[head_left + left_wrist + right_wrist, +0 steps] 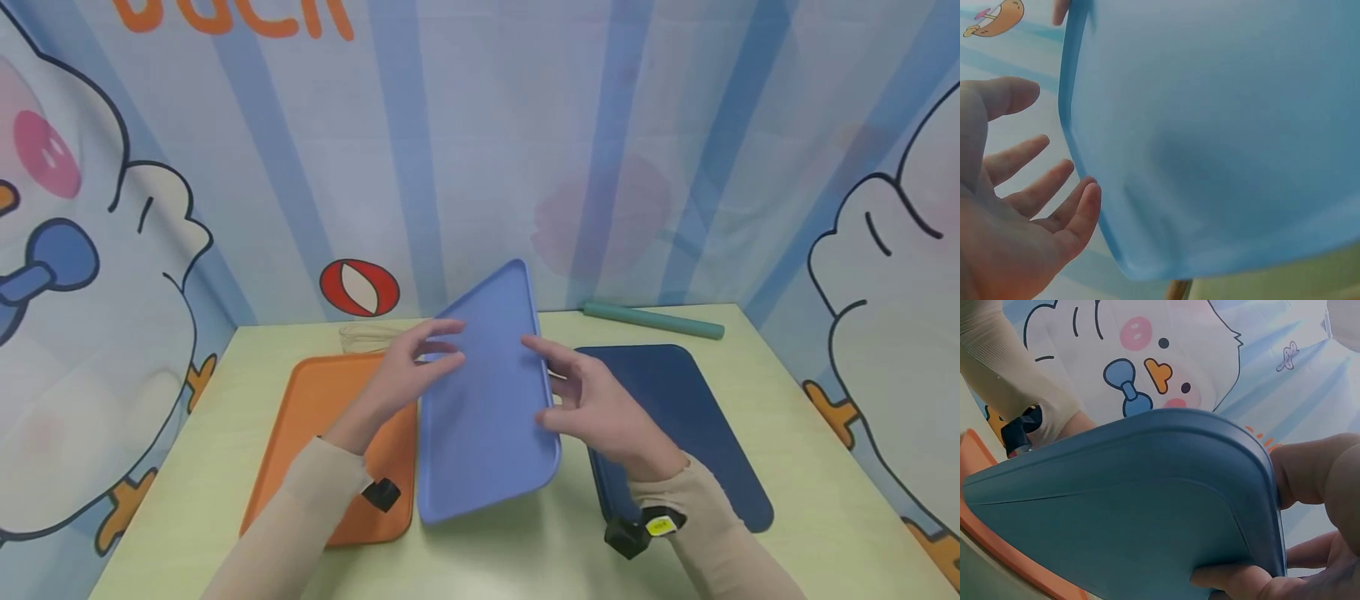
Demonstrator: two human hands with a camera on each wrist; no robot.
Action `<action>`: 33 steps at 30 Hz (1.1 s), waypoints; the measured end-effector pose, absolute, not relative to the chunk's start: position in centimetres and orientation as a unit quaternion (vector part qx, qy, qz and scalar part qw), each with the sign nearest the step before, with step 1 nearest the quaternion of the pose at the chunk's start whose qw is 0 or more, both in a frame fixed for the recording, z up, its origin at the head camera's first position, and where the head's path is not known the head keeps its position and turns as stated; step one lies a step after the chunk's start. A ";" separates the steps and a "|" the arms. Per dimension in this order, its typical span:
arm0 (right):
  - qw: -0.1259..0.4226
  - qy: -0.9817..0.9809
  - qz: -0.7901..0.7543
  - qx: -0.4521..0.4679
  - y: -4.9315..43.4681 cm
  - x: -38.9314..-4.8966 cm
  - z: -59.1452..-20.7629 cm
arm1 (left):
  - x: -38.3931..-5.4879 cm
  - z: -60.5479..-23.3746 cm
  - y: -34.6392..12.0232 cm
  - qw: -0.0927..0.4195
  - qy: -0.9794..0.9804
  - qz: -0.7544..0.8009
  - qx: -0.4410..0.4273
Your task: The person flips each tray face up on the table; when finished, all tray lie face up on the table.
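A light blue tray (487,408) is held tilted above the table, its far corner raised. My right hand (596,404) grips its right edge; in the right wrist view the thumb and fingers lie on opposite sides of the rim, and the underside of the tray (1116,531) shows. My left hand (416,367) is at the tray's left side with fingers spread. In the left wrist view that hand (1029,231) has its fingertips close to the tray's rim; whether they touch it I cannot tell. An orange tray (345,383) lies to the left, a dark blue tray (660,383) to the right.
On the pale table (750,417), a green stick (652,320) lies at the back right. A beige, string-like bundle (367,337) sits behind the orange tray. A printed cloth backdrop (480,150) stands along the back and sides.
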State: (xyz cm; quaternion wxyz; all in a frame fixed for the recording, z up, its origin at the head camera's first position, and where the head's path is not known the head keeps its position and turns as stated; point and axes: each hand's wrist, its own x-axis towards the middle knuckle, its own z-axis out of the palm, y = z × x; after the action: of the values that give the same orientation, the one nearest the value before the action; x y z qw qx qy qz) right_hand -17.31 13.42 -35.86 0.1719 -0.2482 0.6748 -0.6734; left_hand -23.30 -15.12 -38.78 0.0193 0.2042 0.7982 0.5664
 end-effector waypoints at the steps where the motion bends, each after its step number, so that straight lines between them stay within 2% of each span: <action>1: 0.170 0.671 -0.676 -0.251 13.6 -17.3 -35.9 | -23.2 -39.1 -15.4 0.016 0.801 0.565 0.198; 4: 0.162 0.658 -0.687 -0.261 14.0 -17.4 -36.1 | -23.2 -39.9 -16.2 0.005 0.815 0.550 0.183; 7: 0.155 0.648 -0.697 -0.264 14.5 -17.6 -36.3 | -23.0 -40.6 -16.9 0.018 0.831 0.534 0.157; 14: 0.134 0.642 -0.709 -0.261 15.6 -17.8 -36.7 | -22.4 -42.4 -18.2 0.105 0.847 0.507 0.122; 21: 0.117 0.636 -0.717 -0.261 16.6 -18.0 -37.0 | -21.6 -43.5 -18.7 0.173 0.793 0.561 0.164; 33: 0.134 0.616 -0.730 -0.265 17.9 -18.5 -38.6 | -20.9 -44.0 -19.1 0.174 0.770 0.587 0.180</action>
State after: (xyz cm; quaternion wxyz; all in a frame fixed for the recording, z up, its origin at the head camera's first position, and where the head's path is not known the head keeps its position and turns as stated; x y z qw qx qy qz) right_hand -18.53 17.89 -38.62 0.1340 -0.2646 0.6157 -0.7301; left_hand -20.86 -19.15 -44.04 0.1737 0.1798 0.7698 0.5872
